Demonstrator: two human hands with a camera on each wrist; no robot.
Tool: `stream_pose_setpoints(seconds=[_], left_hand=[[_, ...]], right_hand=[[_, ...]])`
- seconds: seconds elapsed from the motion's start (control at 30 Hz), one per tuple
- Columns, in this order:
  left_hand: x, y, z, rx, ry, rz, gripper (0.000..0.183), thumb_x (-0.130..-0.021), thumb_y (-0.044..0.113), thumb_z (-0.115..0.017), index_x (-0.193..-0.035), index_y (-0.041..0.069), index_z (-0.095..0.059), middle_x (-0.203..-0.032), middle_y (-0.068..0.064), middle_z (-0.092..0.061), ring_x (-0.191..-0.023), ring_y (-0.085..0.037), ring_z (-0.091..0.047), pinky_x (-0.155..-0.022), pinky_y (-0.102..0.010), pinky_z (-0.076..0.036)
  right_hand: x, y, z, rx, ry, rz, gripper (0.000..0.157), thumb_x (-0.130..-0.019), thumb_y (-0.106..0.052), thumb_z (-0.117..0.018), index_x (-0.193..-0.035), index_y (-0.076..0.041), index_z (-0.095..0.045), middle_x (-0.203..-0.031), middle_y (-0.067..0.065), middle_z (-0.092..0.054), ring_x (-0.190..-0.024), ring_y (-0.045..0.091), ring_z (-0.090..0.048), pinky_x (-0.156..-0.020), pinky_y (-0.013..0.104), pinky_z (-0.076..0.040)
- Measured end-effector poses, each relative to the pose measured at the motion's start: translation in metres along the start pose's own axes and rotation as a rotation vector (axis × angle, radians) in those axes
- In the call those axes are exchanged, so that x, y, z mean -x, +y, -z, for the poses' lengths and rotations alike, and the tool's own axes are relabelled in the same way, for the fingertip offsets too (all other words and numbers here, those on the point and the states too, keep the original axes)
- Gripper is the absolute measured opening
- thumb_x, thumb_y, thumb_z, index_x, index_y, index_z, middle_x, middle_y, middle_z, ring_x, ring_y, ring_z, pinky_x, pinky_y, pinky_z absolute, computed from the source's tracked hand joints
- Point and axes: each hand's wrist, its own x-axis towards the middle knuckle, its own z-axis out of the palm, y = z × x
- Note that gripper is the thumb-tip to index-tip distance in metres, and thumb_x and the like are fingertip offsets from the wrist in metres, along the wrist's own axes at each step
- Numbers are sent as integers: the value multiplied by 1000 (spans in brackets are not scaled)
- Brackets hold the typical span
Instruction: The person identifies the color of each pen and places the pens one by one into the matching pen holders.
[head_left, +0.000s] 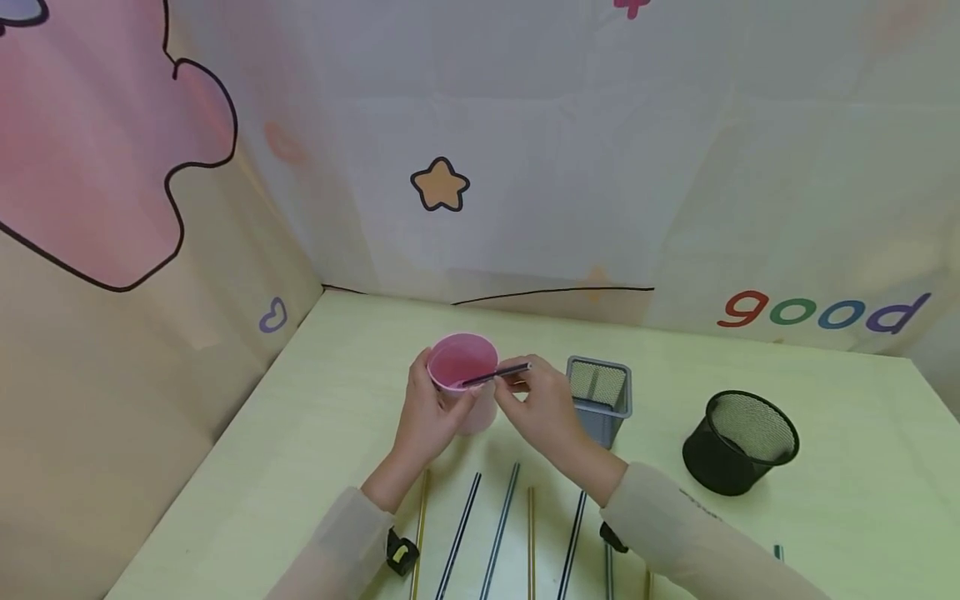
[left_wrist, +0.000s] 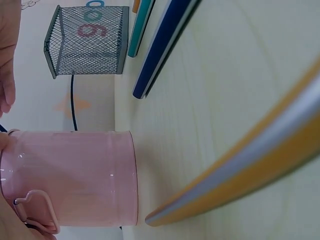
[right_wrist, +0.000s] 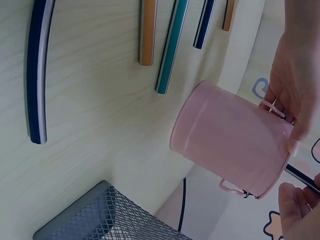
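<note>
A small pink metal bucket (head_left: pixel 480 415) with little side handles is gripped by my left hand (head_left: pixel 429 417), thumb near the rim. Its mouth faces up and toward me in the head view. Over that rim my right hand (head_left: pixel 542 402) pinches a short-looking dark stick (head_left: pixel 516 369), like a striped pencil, slanted with its lower end at the bucket's mouth. In the right wrist view, the bucket (right_wrist: pixel 232 137) partly hides this dark stick (right_wrist: pixel 302 177). Whether the bucket's base touches the table I cannot tell.
Striped sticks in gold (head_left: pixel 532 542), dark blue (head_left: pixel 459 533) and teal (head_left: pixel 501 529) lie in a row at the front of the table (head_left: pixel 247 500). A grey mesh basket (head_left: pixel 600 425) stands behind my right wrist. Farther right is a round black mesh holder (head_left: pixel 720 458).
</note>
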Motion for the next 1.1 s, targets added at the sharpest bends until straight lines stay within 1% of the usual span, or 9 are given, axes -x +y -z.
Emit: stream_pose_setpoints(seconds=[0.2,0.47,0.63,0.73,0.9,1.1], left_hand=[[-1,0,0,-7,8,-8,85,-82,22,-72,-143,-5,-20,-139,-25,-36,-125,-38,-44,-101,-53,-43],[-1,0,0,-5,23,-3,86,-82,23,-73,-143,-5,-20,-139,-26,-36,-125,-39,-44,-100,-53,-44],[-1,0,-1,-15,27,-24,86,-82,23,-73,-142,-7,-20,-138,-26,-37,-124,-39,-44,-101,-53,-42],[0,1,-1,-20,31,-33,86,-81,23,-73,-142,-7,-21,-137,-26,-37,-124,-40,-44,-101,-54,-42],[0,-1,-2,-30,38,-52,86,-81,24,-73,-141,-8,-21,-136,-28,-38,-123,-41,-45,-100,-55,-43],[-1,-1,-2,-20,27,-20,87,-82,25,-73,-143,-6,-19,-138,-26,-37,-124,-41,-44,-100,-54,-43]], right_hand=[[0,1,-2,-9,-12,-44,14,-82,3,-64,-96,5,-67,-91,14,-64,-79,22,-67,-70,29,-58],[-3,2,-7,-7,-27,-71,12,-82,1,-64,-93,3,-68,-88,13,-63,-79,21,-65,-69,32,-58],[-2,4,-10,-4,-52,-102,13,-83,-1,-65,-94,3,-67,-88,12,-62,-80,21,-66,-70,31,-58],[-1,6,-12,5,-59,-93,13,-83,-1,-65,-95,4,-67,-87,12,-61,-80,22,-66,-69,32,-58],[-2,9,-15,27,-45,-69,12,-81,-1,-66,-93,4,-67,-85,13,-62,-77,23,-65,-68,32,-58],[-4,10,-15,36,-47,-55,10,-81,0,-65,-90,4,-66,-83,16,-61,-75,26,-64,-67,35,-58]])
